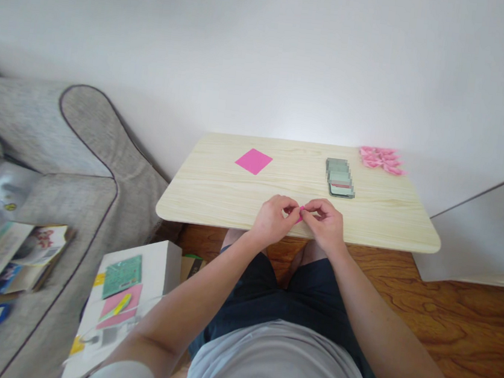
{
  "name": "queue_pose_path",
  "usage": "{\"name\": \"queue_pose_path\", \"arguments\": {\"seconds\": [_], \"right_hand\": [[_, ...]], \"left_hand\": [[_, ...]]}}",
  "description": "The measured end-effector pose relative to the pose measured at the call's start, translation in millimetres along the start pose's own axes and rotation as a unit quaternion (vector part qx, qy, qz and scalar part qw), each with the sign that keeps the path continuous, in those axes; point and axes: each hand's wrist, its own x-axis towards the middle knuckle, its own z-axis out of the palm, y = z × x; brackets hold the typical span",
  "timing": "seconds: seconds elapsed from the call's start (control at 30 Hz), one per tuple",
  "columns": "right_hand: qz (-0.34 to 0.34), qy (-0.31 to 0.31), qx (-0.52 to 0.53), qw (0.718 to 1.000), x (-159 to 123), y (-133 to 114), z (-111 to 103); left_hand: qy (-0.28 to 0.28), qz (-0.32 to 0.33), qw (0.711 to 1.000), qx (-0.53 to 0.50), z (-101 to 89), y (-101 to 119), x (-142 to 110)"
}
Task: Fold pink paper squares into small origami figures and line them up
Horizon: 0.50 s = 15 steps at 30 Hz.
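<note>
Both hands meet over the front edge of a pale wooden table (206, 190). Pinched between the fingertips of my left hand (275, 219) and my right hand (323, 222) is a small folded piece of pink paper (301, 213); the fingers cover most of it, so its shape is unclear. Farther back on the left lies a flat pink paper square (254, 161). A phone (340, 178), its screen blurred out, rests beyond my right hand. Several folded pink paper pieces (380, 159) are grouped at the back right corner.
A white wall rises behind the table. At left stands a grey sofa (89, 134) with magazines (40, 250) on it. Closer in, a white box (159, 263) carries a green packet (122, 276), pink paper (110, 312) and a yellow cutter (122, 304).
</note>
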Motion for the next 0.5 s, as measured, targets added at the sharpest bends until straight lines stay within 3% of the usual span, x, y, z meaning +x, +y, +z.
{"name": "queue_pose_path", "arguments": {"seconds": [0.27, 0.5], "right_hand": [[-0.012, 0.003, -0.022, 1.000, -0.4, -0.5, 1.1], [-0.009, -0.033, -0.017, 0.999, 4.0, 5.7, -2.5]], "left_hand": [[-0.007, 0.012, 1.000, 0.004, 0.4, -0.4, -0.9], [-0.011, 0.019, 1.000, 0.004, 0.4, -1.9, -0.8]]}}
